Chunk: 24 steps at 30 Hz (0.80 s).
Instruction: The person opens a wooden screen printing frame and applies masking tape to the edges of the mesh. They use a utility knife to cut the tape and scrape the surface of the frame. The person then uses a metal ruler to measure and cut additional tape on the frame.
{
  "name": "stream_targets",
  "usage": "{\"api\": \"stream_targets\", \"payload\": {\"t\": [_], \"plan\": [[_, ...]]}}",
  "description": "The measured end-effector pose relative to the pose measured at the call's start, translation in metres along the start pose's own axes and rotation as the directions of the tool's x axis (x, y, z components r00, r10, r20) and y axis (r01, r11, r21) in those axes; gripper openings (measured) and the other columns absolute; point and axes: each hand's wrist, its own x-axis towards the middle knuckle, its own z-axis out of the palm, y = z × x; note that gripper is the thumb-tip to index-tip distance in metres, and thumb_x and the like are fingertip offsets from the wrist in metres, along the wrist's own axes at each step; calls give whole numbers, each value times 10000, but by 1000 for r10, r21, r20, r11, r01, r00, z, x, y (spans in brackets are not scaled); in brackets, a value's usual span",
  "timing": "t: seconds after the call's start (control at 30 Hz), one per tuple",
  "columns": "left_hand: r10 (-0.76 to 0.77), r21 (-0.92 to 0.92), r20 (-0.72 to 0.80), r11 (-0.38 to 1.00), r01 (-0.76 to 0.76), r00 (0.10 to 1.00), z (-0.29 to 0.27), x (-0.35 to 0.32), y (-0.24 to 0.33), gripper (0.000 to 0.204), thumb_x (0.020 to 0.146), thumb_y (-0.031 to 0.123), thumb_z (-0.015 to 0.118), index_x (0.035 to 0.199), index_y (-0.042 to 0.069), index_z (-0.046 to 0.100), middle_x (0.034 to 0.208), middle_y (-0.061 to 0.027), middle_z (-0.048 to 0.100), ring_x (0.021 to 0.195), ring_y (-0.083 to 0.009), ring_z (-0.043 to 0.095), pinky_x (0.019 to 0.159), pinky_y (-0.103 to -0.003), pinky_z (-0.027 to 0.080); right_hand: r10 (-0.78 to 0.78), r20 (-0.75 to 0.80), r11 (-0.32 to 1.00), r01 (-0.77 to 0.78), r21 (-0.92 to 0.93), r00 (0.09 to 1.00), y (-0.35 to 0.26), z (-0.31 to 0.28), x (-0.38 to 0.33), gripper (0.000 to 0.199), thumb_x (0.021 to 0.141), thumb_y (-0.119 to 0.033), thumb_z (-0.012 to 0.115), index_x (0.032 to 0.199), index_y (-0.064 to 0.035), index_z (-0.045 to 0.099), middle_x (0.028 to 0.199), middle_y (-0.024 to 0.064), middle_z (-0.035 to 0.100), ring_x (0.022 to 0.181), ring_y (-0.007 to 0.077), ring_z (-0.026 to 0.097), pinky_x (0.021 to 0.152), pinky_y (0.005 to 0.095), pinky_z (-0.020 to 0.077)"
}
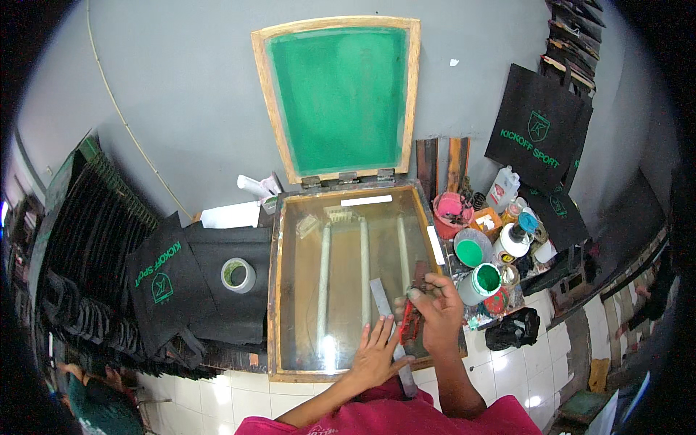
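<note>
My left hand point(373, 354) lies with fingers stretched out over a long grey metal ruler point(379, 297), pressing it against the glass top point(299, 290) of a wood-edged box. The ruler runs slantwise, and its near end reaches past the front edge toward my shirt. Close to its right side, my right hand point(437, 312) is raised a little with fingers closed around a red cutter point(410, 324). The cutter's tip is too small to make out. Pale tubes point(365, 268) show beneath the glass.
A green printing screen point(337, 101) in a wooden frame stands hinged up behind the glass. Black bags point(156, 290) and a tape roll point(238, 275) lie at left. Paint pots point(480, 283) and bottles point(512, 243) crowd the right. Another person point(101, 399) is at lower left.
</note>
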Motion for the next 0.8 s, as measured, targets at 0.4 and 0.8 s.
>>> {"api": "stream_targets", "payload": {"t": [0.4, 0.8], "plan": [[-263, 77, 196, 965, 252, 945, -88, 60, -156, 877, 970, 571, 540, 1637, 113, 200, 1721, -61, 125, 1593, -228, 50, 1247, -571, -82, 25, -79, 998, -21, 52, 997, -28, -34, 41, 327, 911, 40, 667, 1211, 11, 538, 1036, 144, 651, 786, 267, 733, 650, 384, 639], [-209, -254, -171, 954, 162, 963, -128, 108, -129, 633, 988, 287, 611, 1539, 48, 410, 1579, -182, 435, 1537, -313, 288, 1257, -534, 108, -25, 104, 966, 51, -253, 994, -68, -12, 101, 340, 908, 1, 701, 1239, 35, 632, 981, 90, 696, 759, 158, 702, 636, 280, 580]]}}
